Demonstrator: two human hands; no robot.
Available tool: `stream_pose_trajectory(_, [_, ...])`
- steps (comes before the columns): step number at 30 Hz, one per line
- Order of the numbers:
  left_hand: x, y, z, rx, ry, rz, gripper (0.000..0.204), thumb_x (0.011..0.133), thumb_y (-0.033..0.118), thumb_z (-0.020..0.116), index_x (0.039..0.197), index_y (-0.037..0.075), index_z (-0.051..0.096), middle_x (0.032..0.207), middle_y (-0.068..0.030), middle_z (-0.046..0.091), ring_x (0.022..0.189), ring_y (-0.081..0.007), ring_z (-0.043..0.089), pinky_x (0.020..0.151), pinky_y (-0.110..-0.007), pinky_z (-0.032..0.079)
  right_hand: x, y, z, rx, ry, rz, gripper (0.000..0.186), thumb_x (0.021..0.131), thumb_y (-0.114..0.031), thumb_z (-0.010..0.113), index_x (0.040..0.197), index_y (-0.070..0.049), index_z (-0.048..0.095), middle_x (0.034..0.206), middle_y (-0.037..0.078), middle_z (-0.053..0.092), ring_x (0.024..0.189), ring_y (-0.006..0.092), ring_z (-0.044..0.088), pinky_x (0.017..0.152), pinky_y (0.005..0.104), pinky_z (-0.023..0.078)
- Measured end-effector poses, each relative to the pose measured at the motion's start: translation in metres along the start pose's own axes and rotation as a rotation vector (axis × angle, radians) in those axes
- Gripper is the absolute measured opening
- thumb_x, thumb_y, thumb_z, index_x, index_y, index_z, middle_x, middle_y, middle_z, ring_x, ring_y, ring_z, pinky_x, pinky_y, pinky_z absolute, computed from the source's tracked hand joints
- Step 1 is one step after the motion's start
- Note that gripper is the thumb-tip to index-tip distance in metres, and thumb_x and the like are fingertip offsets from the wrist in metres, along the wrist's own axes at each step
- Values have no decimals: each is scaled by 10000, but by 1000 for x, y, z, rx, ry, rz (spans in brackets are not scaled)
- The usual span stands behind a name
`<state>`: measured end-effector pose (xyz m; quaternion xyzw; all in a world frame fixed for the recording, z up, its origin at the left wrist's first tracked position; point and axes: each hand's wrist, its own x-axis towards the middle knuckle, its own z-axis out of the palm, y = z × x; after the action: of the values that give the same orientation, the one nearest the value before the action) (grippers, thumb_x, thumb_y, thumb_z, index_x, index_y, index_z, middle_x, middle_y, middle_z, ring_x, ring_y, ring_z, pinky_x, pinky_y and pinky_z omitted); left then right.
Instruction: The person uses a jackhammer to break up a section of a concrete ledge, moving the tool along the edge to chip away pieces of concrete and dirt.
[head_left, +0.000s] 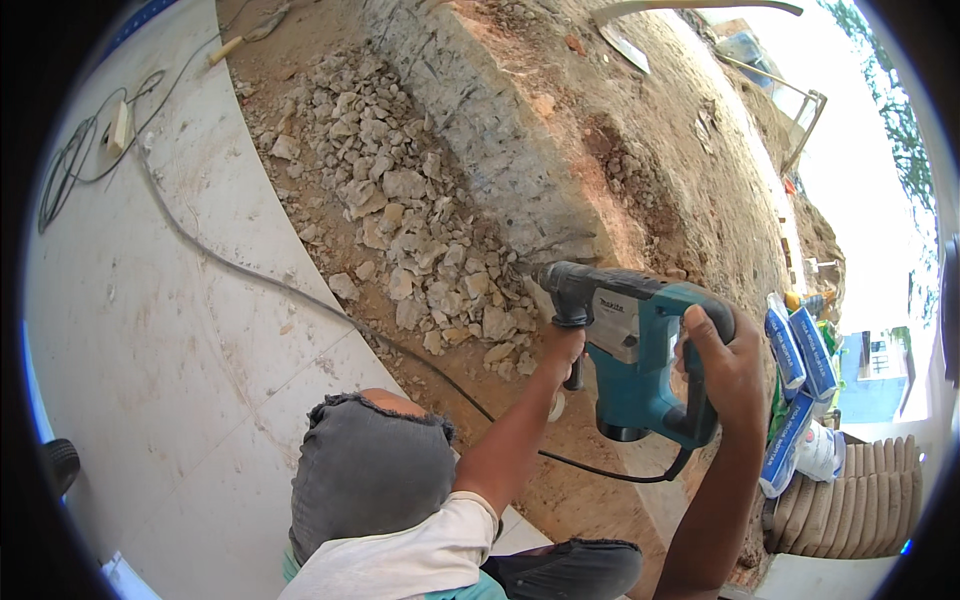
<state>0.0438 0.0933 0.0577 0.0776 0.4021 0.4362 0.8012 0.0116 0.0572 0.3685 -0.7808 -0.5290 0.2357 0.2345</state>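
Note:
A teal and black demolition hammer [625, 320] lies across both my hands, its bit end pointing left at the broken edge of a concrete slab [500, 150]. My left hand [565, 345] is wrapped round the side handle near the tool's front. At the back, my right hand [725, 360] grips the rear handle, thumb over its top. The bit's tip meets the slab near the rubble and is hard to make out. Broken concrete chunks [400, 220] are heaped in the trench just left of the tool. My bent knee [370, 470] in dark grey cloth is at lower left.
A black power cord [420, 360] runs from the tool across pale floor tiles [200, 330] to a socket block [118, 130]. Blue and white bags [795, 400] and stacked brown sacks [860, 500] stand at right. A hoe [625, 45] lies on the soil at the top.

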Motion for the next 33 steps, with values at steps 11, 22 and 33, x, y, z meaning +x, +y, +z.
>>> stream_pose_trajectory(11, [-58,-47,-90,550,79,52,353,897,339,633,916,-13,661,694,-160,638,607,-310,634,559,-433,464,-122,63,23,315,160,125,457,866,-414,757,881,25,631,695,55,635,594,131,615,545,276,487])
stream_pose_trajectory(22, [-158,-59,-26,496,-181,-197,125,820,53,600,700,19,587,583,-87,586,435,-174,538,415,-316,410,-118,89,-92,466,4,129,515,891,-456,691,1026,36,624,767,112,660,619,142,655,527,268,536])
stream_pose_trajectory(33, [-120,-61,-7,701,-242,-101,233,879,156,641,729,-10,578,619,-81,572,496,-184,539,475,-340,429,-52,170,-110,1165,-16,142,567,947,-500,609,1035,60,596,818,180,677,635,202,694,544,297,616])
